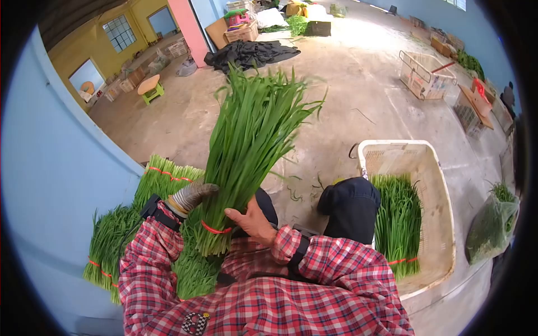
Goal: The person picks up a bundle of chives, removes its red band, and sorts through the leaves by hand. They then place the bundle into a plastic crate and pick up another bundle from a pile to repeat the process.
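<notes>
A thick bunch of garlic chives stands upright above my lap, leaves fanning out at the top. A red band circles it near the cut stems. My left hand, in a grey-striped glove, is closed around its left side above the band. Bare, my right hand grips the right side low down, thumb in front and the other fingers hidden behind. More banded chive bundles are piled at my left. On my right, a white plastic crate has chives with a red band lying along its left side.
A plastic bag of greens sits right of the crate. Leaf scraps litter the floor ahead. Farther off are a black sheet, a small stool and another crate. A blue wall runs along my left.
</notes>
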The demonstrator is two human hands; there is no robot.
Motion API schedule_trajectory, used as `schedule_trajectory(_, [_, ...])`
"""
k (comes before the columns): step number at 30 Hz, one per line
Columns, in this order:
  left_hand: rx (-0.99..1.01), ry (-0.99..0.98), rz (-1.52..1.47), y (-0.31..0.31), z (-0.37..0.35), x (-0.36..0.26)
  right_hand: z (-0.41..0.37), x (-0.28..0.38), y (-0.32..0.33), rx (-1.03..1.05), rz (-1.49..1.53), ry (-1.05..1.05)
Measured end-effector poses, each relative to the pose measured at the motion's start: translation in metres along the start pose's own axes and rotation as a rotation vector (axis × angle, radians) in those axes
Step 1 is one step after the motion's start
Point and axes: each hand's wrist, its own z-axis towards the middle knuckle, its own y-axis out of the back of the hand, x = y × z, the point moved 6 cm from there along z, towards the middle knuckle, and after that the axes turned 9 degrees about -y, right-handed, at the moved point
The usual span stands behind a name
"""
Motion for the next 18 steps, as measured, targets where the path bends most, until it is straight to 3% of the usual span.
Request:
schedule_trajectory(1, [0.001,0.011,0.010,-0.006,-0.002,-0.003,-0.002,0.002,-0.004,-0.011,-0.097,0.033])
schedule_trajectory(4, [-0.092,-0.077,-0.009,-0.009,-0.003,-0.008,-0.010,-0.005,-0.009,0.066,0.005,-0.062])
schedule_trajectory(9, [-0.184,0.002,-0.276,0.029,-0.012,0.038,-0.013,-0.029,0.006,0.167,0.084,-0.175])
schedule_trajectory(13, [-0.267,0.038,-0.311,0.050,-0.014,0.073,-0.016,-0.031,0.030,0.149,0.170,-0.233])
schedule_trajectory(15, [-0.323,-0.063,-0.082,0.057,-0.010,0.079,-0.016,-0.051,0.052,0.121,-0.223,-0.226])
schedule_trajectory(16, [-0.324,-0.055,-0.088,0.056,-0.008,0.084,-0.021,-0.057,0.064,0.050,-0.614,-0.253])
schedule_trajectory(18, [-0.390,-0.097,0.126,0.059,-0.005,0.088,-0.032,-0.025,0.055,0.093,-0.682,-0.178])
